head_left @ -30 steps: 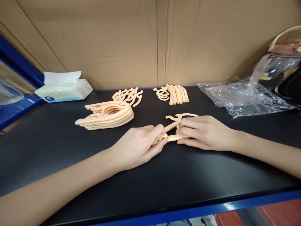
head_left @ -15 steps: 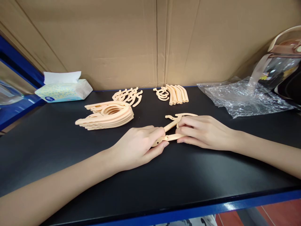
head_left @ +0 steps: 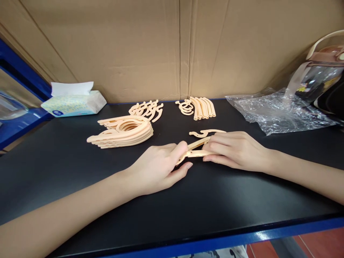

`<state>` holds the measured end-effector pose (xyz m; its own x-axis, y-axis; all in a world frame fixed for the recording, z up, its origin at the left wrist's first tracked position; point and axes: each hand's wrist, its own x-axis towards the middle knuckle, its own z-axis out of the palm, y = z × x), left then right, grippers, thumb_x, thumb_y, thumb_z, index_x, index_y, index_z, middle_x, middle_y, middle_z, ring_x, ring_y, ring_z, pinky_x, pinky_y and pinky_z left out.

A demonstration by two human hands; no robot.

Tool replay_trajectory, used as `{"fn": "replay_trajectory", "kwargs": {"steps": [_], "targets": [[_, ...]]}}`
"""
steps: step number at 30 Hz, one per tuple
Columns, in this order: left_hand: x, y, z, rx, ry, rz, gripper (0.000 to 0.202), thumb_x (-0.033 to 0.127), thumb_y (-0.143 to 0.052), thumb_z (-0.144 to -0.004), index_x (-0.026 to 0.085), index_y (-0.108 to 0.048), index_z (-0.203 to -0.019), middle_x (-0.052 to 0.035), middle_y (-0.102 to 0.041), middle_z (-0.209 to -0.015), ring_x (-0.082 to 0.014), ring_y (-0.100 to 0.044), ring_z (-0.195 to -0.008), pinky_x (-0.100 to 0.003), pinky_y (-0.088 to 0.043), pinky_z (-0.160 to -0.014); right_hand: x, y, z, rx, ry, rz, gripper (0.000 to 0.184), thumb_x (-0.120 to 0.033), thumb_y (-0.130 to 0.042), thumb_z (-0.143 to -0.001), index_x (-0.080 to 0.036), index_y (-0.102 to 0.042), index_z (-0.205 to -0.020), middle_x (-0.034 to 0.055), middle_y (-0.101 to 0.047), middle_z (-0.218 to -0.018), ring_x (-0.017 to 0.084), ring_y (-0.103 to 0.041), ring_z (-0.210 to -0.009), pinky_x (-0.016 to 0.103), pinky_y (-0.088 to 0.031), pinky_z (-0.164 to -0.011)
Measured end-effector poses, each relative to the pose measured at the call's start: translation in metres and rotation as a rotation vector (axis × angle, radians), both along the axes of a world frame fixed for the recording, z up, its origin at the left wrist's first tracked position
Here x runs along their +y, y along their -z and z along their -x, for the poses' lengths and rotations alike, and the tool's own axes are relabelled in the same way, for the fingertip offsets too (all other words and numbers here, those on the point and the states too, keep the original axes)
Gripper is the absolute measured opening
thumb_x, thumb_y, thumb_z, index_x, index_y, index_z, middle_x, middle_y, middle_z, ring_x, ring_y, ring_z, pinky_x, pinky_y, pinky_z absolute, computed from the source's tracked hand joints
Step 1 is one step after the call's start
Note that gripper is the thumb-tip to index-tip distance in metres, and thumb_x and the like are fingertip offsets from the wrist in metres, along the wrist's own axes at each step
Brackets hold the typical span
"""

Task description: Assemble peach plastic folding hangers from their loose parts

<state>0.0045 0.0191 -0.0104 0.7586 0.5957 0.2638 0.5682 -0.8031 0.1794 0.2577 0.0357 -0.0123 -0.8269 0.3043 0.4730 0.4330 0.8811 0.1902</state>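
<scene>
Between my hands is a cream plastic folding hanger (head_left: 199, 153), its two arms meeting at an angle. My left hand (head_left: 158, 167) grips the joined end, with the thumb held a little away from the piece. Closed round the other ends of the arms is my right hand (head_left: 233, 151); its fingers hide those tips. A loose cream hook piece (head_left: 203, 133) lies on the table just behind my right hand. To the left, a stack of folded cream hangers (head_left: 123, 134) rests on the black table (head_left: 172, 218).
At the back lie several loose hook pieces (head_left: 147, 109), a few ring-like hooks (head_left: 185, 106) and a row of curved arms (head_left: 203, 107). A tissue pack (head_left: 75, 104) stands back left. Right are a crumpled plastic bag (head_left: 274, 111) and a bottle (head_left: 319, 77). Cardboard (head_left: 120, 46) walls the back.
My left thumb has moved off the hanger and the forefinger is bent higher. The hanger has turned slightly in my hands, its arms closer together; the loose hook shows more fully.
</scene>
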Motion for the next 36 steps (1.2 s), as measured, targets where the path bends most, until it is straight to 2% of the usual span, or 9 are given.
{"fn": "replay_trajectory", "kwargs": {"steps": [4,11,16,21,28,36], "targets": [[-0.0013,0.0002,0.0004,0.006,0.01,-0.012,0.017,0.026,-0.046,-0.097,0.023,-0.032,-0.088,0.005,-0.05,-0.072,-0.0125,-0.048,-0.055,-0.021,-0.03,-0.05,0.0009,-0.0015,0.001,0.003,-0.008,-0.002,0.024,-0.033,-0.048,-0.1,-0.018,-0.06,-0.085,0.0012,-0.069,-0.079,0.014,-0.063,-0.073,0.024,-0.046,-0.066],[-0.0024,-0.0012,0.0005,-0.036,0.01,0.059,0.005,0.025,-0.04,-0.098,0.022,-0.039,-0.094,0.0035,-0.056,-0.075,-0.0127,-0.052,-0.058,-0.021,-0.035,-0.052,0.0025,-0.0024,0.0021,-0.044,-0.012,0.058,0.031,-0.032,-0.041,-0.102,-0.016,-0.06,-0.083,0.0028,-0.068,-0.081,0.015,-0.061,-0.074,0.025,-0.045,-0.069],[0.0,-0.0013,0.0011,-0.053,-0.002,0.075,0.016,0.027,-0.032,-0.103,0.02,-0.043,-0.094,0.0015,-0.059,-0.078,-0.0131,-0.055,-0.061,-0.022,-0.037,-0.053,0.0023,-0.0013,0.0003,-0.046,0.001,0.09,0.028,-0.032,-0.041,-0.102,-0.017,-0.06,-0.087,0.0011,-0.069,-0.083,0.014,-0.063,-0.076,0.025,-0.044,-0.067],[-0.0019,-0.002,0.0034,-0.046,0.001,0.023,0.025,0.027,-0.032,-0.104,0.018,-0.05,-0.091,0.0008,-0.06,-0.078,-0.0126,-0.058,-0.062,-0.022,-0.038,-0.054,0.0018,0.0004,-0.0008,-0.058,0.025,0.108,0.028,-0.035,-0.039,-0.103,-0.019,-0.06,-0.092,0.0009,-0.07,-0.087,0.014,-0.066,-0.079,0.024,-0.042,-0.062],[-0.002,0.001,0.0017,-0.041,0.011,-0.116,0.039,0.036,-0.03,-0.105,0.018,-0.056,-0.082,0.0023,-0.056,-0.066,-0.0116,-0.052,-0.053,-0.023,-0.032,-0.05,0.0009,-0.0004,-0.0003,-0.035,0.022,0.099,0.027,-0.034,-0.039,-0.103,-0.018,-0.056,-0.088,0.0003,-0.068,-0.076,0.013,-0.059,-0.062,0.024,-0.039,-0.056],[-0.0038,-0.0059,0.0004,-0.014,0.006,-0.094,0.033,0.033,-0.04,-0.103,0.017,-0.058,-0.08,0.0023,-0.056,-0.065,-0.0115,-0.054,-0.055,-0.023,-0.032,-0.051,0.001,-0.0001,-0.0001,-0.042,0.001,0.13,0.029,-0.033,-0.039,-0.103,-0.018,-0.057,-0.086,0.0,-0.068,-0.076,0.012,-0.059,-0.062,0.024,-0.041,-0.058]]}}
